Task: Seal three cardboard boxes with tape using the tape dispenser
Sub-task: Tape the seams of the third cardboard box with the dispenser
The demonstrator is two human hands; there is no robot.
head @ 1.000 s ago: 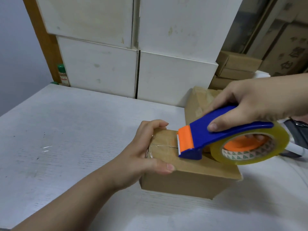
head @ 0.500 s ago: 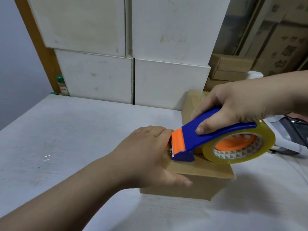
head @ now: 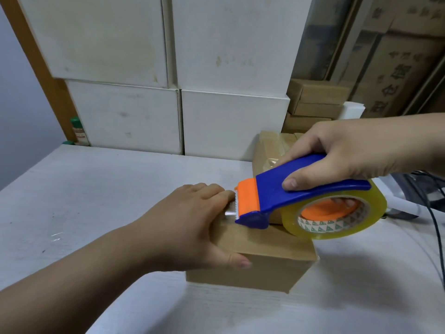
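A small brown cardboard box (head: pixel 262 263) lies on the white table (head: pixel 96 189). My left hand (head: pixel 192 227) holds its left end, fingers over the top and thumb along the front face. My right hand (head: pixel 346 155) grips the blue and orange tape dispenser (head: pixel 277 189), which rests on the box top with its toothed orange end against my left fingers. A clear tape roll (head: pixel 337 213) sits on the dispenser. A second brown box (head: pixel 269 150), with tape on it, stands just behind.
Stacked white boxes (head: pixel 168 80) form a wall at the table's back. More brown cartons (head: pixel 315 104) are piled at the back right. Dark cables (head: pixel 431 201) and a white object lie at the right edge. A small green-capped bottle (head: pixel 78 131) stands at the back left.
My left hand slid from the box's left edge up over its top toward the dispenser's blade. The dispenser stayed on the box top, shifting slightly left.
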